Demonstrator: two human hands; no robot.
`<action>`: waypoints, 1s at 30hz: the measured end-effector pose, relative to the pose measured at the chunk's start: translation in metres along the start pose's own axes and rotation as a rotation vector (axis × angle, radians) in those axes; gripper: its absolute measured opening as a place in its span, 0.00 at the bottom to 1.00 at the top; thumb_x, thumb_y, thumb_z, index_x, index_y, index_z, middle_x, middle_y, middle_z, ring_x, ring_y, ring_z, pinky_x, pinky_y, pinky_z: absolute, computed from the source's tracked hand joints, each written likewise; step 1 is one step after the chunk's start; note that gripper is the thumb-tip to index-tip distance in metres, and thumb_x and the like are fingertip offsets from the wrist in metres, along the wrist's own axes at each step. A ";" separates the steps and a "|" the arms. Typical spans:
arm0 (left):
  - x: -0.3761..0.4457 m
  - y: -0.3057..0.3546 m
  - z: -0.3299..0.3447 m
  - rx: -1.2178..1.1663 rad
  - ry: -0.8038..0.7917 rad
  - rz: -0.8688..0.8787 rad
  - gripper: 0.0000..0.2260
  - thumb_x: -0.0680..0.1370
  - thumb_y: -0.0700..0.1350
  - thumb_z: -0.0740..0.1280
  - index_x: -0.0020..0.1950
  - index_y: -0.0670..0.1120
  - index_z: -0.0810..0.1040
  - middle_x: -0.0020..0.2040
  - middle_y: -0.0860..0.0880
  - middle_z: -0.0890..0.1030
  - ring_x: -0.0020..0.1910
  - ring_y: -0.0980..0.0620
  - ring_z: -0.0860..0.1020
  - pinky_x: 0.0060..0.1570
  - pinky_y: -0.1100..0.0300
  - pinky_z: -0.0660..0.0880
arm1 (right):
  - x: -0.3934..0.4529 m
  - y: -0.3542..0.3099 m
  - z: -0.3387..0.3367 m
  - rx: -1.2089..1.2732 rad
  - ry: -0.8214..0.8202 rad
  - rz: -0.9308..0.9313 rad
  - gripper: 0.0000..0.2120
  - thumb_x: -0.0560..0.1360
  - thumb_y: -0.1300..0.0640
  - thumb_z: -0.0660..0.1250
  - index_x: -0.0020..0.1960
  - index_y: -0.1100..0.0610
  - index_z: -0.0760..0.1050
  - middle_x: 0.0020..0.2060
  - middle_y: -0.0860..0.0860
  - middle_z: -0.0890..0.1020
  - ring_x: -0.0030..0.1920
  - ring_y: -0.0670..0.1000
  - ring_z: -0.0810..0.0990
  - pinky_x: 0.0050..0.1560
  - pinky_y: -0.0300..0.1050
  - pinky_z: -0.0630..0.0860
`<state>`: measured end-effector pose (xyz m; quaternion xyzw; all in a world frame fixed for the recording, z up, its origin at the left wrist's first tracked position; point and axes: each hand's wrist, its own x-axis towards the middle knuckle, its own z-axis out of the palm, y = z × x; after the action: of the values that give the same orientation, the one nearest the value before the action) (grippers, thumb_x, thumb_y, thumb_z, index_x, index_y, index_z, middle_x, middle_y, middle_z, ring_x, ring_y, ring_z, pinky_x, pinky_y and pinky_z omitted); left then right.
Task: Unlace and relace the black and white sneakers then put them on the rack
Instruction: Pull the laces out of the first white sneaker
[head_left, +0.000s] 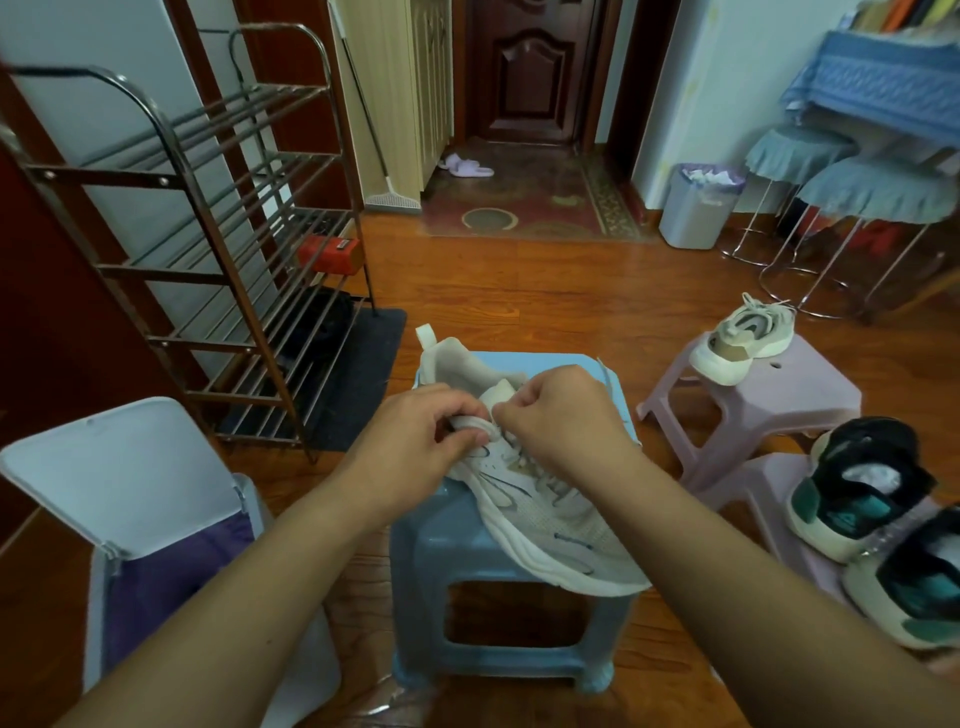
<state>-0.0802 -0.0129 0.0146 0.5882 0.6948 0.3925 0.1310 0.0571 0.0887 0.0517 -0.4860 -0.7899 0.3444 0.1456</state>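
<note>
Sneaker (524, 499) lies at the centre of the frame on a blue stool (467, 571), both hands working at its laced upper part. It is pale white with thin dark lines along its side. Its long axis runs diagonally: the heel with its pull tab points to the upper left, the toe to the lower right, where the sole overhangs the stool's edge.

The left hand (415, 436) comes in from the lower left, and its grip is closed on the shoe's upper edge beside the tongue, fingers curled over the material. The right hand (561, 421) comes in from the lower right, just beside the left and touching the shoe over the eyelets; its fingers are clenched in a pinch, apparently on a lace (605, 376), whose free end sticks up behind the knuckles.

At the right of the frame a second pale shoe (745, 340) stands on a pink stool (779, 405), heel toward the camera. Two dark green and cream shoes (883, 535) sit at the lower right edge on another pink stool. A metal rack (218, 244) stands at the upper left, holding a red box (327, 253). A white lidded bin (135, 493) is at the lower left.
</note>
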 end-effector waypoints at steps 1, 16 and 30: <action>0.000 0.000 0.000 0.005 -0.003 -0.003 0.07 0.77 0.44 0.75 0.51 0.54 0.85 0.45 0.58 0.82 0.46 0.60 0.78 0.45 0.68 0.72 | 0.002 -0.001 0.001 0.031 -0.014 0.031 0.10 0.73 0.51 0.71 0.37 0.56 0.81 0.31 0.52 0.82 0.35 0.55 0.82 0.38 0.49 0.81; 0.002 0.001 -0.008 0.047 -0.146 -0.003 0.20 0.78 0.38 0.72 0.67 0.55 0.80 0.42 0.59 0.73 0.43 0.65 0.74 0.46 0.73 0.67 | -0.015 0.002 -0.010 0.175 -0.191 0.053 0.26 0.76 0.38 0.68 0.41 0.63 0.80 0.30 0.53 0.74 0.31 0.51 0.72 0.34 0.45 0.69; 0.002 0.001 -0.012 -0.038 -0.159 -0.077 0.18 0.80 0.40 0.71 0.68 0.54 0.80 0.41 0.54 0.70 0.39 0.63 0.72 0.44 0.72 0.68 | -0.046 0.016 -0.024 -0.286 -0.672 -0.474 0.17 0.77 0.40 0.68 0.38 0.52 0.79 0.29 0.43 0.77 0.31 0.42 0.74 0.37 0.44 0.74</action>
<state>-0.0876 -0.0156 0.0236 0.5879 0.6966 0.3525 0.2120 0.1040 0.0633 0.0631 -0.1672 -0.9229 0.3278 -0.1132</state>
